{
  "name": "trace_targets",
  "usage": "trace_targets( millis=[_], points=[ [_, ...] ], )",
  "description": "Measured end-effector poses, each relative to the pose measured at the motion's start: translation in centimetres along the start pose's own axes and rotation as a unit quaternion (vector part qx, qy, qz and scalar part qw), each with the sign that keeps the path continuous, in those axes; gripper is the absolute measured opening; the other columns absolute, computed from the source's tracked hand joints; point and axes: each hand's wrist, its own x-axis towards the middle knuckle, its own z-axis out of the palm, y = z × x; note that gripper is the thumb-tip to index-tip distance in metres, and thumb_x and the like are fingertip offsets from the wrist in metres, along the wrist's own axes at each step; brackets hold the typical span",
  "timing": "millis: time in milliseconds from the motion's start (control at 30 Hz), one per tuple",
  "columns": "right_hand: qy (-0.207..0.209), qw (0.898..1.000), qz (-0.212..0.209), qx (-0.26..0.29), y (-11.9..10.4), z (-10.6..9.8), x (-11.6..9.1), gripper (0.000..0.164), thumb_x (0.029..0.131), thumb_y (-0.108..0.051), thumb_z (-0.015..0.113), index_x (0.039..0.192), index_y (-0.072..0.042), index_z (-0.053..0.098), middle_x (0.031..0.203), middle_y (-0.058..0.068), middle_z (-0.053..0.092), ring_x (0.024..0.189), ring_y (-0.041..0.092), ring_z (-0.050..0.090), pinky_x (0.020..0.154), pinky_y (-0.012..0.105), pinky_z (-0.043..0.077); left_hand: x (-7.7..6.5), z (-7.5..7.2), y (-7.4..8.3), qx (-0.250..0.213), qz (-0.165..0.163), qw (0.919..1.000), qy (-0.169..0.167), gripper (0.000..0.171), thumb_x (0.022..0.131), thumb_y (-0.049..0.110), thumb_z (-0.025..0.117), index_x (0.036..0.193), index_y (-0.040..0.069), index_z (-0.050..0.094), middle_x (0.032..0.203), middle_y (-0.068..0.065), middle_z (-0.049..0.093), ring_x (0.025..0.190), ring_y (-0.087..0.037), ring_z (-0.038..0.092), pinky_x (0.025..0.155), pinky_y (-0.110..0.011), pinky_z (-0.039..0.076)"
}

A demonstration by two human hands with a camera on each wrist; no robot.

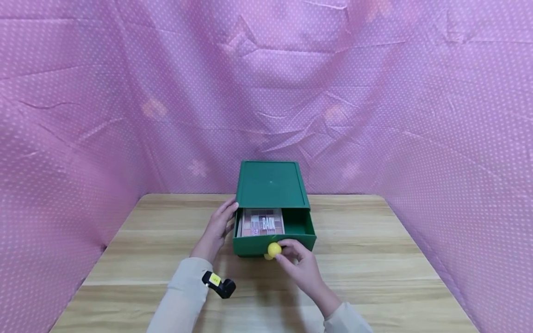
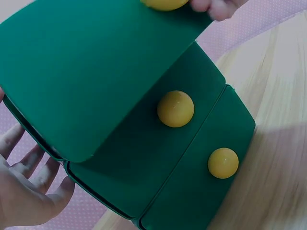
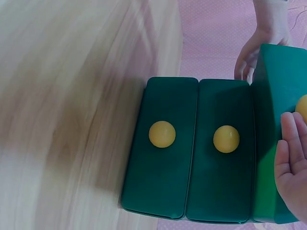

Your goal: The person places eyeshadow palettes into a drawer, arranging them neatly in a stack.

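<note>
A green cabinet (image 1: 270,184) stands on the wooden table, its top drawer (image 1: 251,246) pulled out. Inside the drawer, on the left, lies a flat palette (image 1: 263,223) with several coloured squares and the word BACK. With thumb and fingers my right hand (image 1: 302,268) pinches the round yellow knob (image 1: 274,249) on the drawer front. My left hand (image 1: 214,231) rests against the cabinet's left side, its fingers extended; the left wrist view shows these fingers (image 2: 41,175) along the edge. Below, the middle drawer (image 3: 225,187) and the bottom drawer (image 3: 160,187) are closed.
The two lower drawers carry yellow knobs, the middle knob (image 2: 175,109) and the bottom knob (image 2: 223,163). Bare wood of the table (image 1: 366,259) lies to the right of the cabinet. Pink dotted cloth (image 1: 187,92) hangs behind and at both sides.
</note>
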Motion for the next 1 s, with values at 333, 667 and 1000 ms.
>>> trace_targets(
  millis=[333, 667, 1000],
  points=[
    [0.007, 1.0, 0.006, -0.018, -0.1, 0.9, 2.3, 0.023, 0.085, -0.004, 0.065, 0.107, -0.005, 0.06, 0.088, 0.011, 0.067, 0.077, 0.01, 0.059, 0.073, 0.021, 0.05, 0.2, -0.2, 0.0, -0.005, 0.012, 0.9999, -0.01, 0.053, 0.092, 0.033, 0.055, 0.14, 0.017, 0.041, 0.149, -0.007, 0.035, 0.138, -0.03, 0.03, 0.112, -0.051, 0.024],
    [-0.003, 0.999, -0.013, -0.031, -2.5, 0.8, 3.7, 0.023, 0.086, 0.002, 0.06, 0.108, 0.006, 0.056, 0.086, 0.019, 0.065, 0.076, 0.016, 0.06, 0.072, 0.023, 0.051, 0.2, -0.3, 0.1, -0.009, 0.009, 0.9998, -0.017, 0.052, 0.093, 0.032, 0.053, 0.141, 0.017, 0.04, 0.149, -0.006, 0.035, 0.138, -0.03, 0.03, 0.113, -0.05, 0.023],
    [0.0, 0.999, -0.027, -0.036, -2.0, 1.0, 4.8, 0.024, 0.087, 0.002, 0.059, 0.11, 0.006, 0.055, 0.087, 0.022, 0.064, 0.078, 0.026, 0.061, 0.072, 0.022, 0.051, 0.2, -0.4, -0.1, -0.011, 0.013, 0.9997, -0.019, 0.053, 0.094, 0.03, 0.052, 0.143, 0.014, 0.037, 0.15, -0.009, 0.032, 0.139, -0.032, 0.026, 0.113, -0.052, 0.022]
  ],
)
